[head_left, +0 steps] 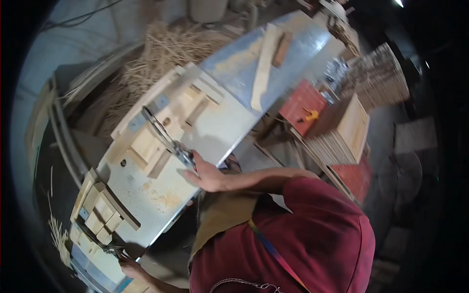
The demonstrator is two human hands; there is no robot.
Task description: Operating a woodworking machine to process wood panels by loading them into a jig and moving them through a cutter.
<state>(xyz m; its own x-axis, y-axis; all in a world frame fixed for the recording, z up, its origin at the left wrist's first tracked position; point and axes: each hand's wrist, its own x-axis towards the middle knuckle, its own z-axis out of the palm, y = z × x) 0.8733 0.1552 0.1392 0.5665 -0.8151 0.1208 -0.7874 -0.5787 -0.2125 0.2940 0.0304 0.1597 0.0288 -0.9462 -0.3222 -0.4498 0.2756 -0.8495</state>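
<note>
My right hand (pixel 210 175) is closed around the handle end of a locking clamp (pixel 181 151). The long jaws of that clamp reach over a wooden jig (pixel 150 144) of pale blocks on the light worktable (pixel 215 134). Lower left, my left hand (pixel 131 268) grips a second locking clamp (pixel 110 249), its fingers partly hidden. This clamp's jaws extend over another group of wooden blocks (pixel 101 215) along the table's far side. Whether either clamp is locked I cannot tell.
A long pale board (pixel 265 66) and a short brown block (pixel 282 50) lie on the blue-grey end of the table. Thin wood offcuts (pixel 166 53) are heaped behind it. To the right, stacked wooden panels (pixel 337 139) stand beside a red surface (pixel 302 105) with a yellow tool (pixel 311 115).
</note>
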